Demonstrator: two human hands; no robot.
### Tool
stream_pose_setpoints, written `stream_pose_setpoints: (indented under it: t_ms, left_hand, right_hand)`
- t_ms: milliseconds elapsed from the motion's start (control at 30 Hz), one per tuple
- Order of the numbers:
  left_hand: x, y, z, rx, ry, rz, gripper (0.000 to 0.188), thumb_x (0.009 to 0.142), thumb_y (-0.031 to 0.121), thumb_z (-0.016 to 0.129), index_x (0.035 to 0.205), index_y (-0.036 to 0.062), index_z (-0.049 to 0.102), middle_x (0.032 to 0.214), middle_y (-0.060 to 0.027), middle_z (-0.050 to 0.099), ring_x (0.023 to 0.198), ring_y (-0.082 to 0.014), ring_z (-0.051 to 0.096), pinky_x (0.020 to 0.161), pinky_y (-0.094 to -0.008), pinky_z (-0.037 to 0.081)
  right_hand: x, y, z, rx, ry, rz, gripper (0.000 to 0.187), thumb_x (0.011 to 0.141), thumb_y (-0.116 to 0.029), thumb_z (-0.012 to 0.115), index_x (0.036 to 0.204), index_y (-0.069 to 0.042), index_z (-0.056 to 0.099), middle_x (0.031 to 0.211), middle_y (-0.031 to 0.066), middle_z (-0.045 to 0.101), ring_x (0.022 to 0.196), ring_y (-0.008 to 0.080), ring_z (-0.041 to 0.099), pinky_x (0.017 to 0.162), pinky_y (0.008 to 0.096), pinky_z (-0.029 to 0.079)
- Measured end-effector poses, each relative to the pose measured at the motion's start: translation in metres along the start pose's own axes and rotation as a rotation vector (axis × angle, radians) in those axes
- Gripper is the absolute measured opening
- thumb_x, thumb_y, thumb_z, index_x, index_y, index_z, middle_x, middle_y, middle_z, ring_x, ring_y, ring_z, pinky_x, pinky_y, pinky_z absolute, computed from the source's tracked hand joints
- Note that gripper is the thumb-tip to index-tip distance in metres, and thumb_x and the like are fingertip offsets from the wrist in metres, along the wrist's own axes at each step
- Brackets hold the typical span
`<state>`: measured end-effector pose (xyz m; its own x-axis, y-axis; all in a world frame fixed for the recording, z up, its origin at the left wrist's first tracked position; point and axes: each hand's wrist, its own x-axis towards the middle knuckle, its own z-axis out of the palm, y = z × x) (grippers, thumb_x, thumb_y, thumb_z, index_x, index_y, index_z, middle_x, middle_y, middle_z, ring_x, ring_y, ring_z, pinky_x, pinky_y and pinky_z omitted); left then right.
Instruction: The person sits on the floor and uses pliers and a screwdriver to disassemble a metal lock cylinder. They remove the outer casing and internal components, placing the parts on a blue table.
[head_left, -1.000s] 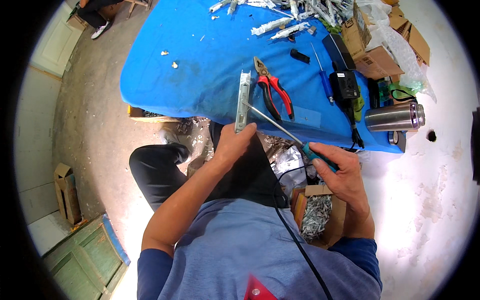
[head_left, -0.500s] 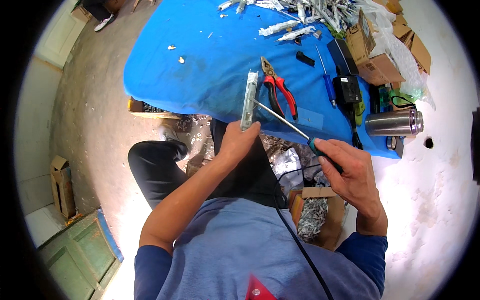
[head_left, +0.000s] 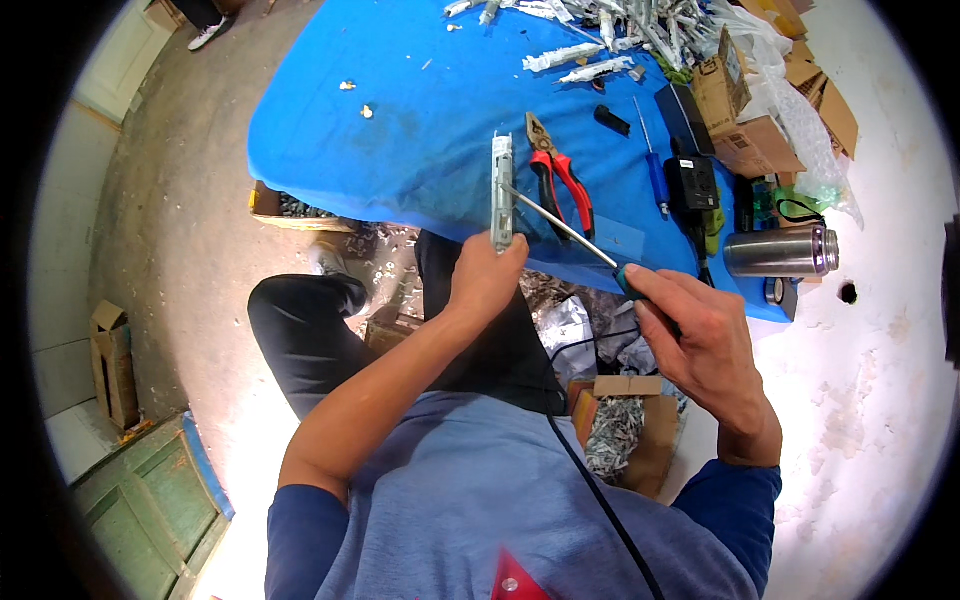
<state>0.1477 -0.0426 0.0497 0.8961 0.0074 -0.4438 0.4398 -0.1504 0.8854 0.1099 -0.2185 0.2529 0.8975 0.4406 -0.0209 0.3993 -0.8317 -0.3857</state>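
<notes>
Long silver-white slotted strip (head_left: 502, 180) swung more upright since earlier frame. Left hand (head_left: 487, 280) clenched on its lower end, at blue cloth-covered table (head_left: 400, 150)'s near edge. Right hand (head_left: 705, 345) grips teal-handled steel screwdriver (head_left: 575, 235), tip at strip. Brown cardboard box (head_left: 655, 440): silvery scraps (head_left: 612, 440). Shallow yellowish box (head_left: 305, 222): dark bits (head_left: 303, 208). Black boxy charger (head_left: 693, 188): white label, unreadable.

slim silvery-white part (head_left: 502, 186) pointing forward, teal-handled screwdriver (head_left: 572, 233) slanting, tip at the part's side
</notes>
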Motion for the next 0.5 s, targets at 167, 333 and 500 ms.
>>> stream_pose_setpoints:
  t_ms: [167,333,500]
  left_hand:
    - [0.000,-0.002,0.002,-0.008,0.010,-0.012,0.038,0.086,0.035,0.057,0.076,-0.0013,0.060,0.069,-0.0185,0.062,0.069,-0.0339,0.063,0.067,-0.0442,0.046]
    - [-0.002,0.005,0.002,0.029,0.017,-0.044,0.038,0.086,0.035,0.056,0.077,-0.0008,0.062,0.069,-0.0169,0.063,0.069,-0.0331,0.064,0.068,-0.0438,0.047]
    - [-0.003,0.005,-0.002,0.022,-0.002,-0.041,0.037,0.086,0.035,0.056,0.078,-0.0004,0.063,0.071,-0.0167,0.065,0.071,-0.0340,0.065,0.069,-0.0446,0.048]
  right_hand:
    - [-0.004,0.007,0.010,0.053,0.063,0.003,0.026,0.084,-0.002,0.062,0.110,0.001,0.065,0.090,0.0169,0.067,0.075,0.0300,0.067,0.063,0.0351,0.052]
    - [-0.005,0.014,0.011,0.222,0.038,0.164,0.026,0.084,-0.004,0.064,0.110,0.001,0.066,0.095,0.0194,0.069,0.084,0.0321,0.069,0.072,0.0355,0.054]
    - [-0.006,0.018,0.008,0.182,0.052,0.106,0.026,0.084,-0.005,0.064,0.110,0.000,0.067,0.095,0.0186,0.069,0.082,0.0321,0.068,0.071,0.0355,0.053]
